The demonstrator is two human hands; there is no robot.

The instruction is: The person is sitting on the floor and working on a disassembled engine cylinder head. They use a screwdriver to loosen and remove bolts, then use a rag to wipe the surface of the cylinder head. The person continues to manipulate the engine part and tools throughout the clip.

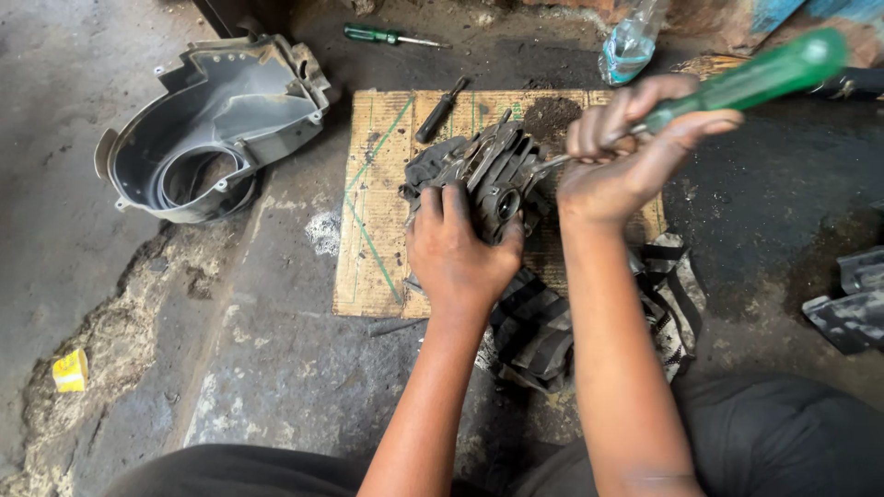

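A dark, greasy finned engine part (pixel 493 170) rests on a worn wooden board (pixel 373 239) on the floor. My left hand (pixel 459 248) grips its near side and holds it steady. My right hand (pixel 626 152) is closed around a green-handled screwdriver (pixel 755 78), whose metal shaft points left and down, with the tip against the right side of the engine part. My forearms reach in from the bottom of the view.
A grey plastic fan housing (pixel 216 124) lies at the left. A second green screwdriver (pixel 382 37) and a black-handled tool (pixel 440 110) lie behind the board. A plastic bottle (pixel 631 41), a striped rag (pixel 543 327), dark parts (pixel 852 304) and a yellow scrap (pixel 71 370) lie around.
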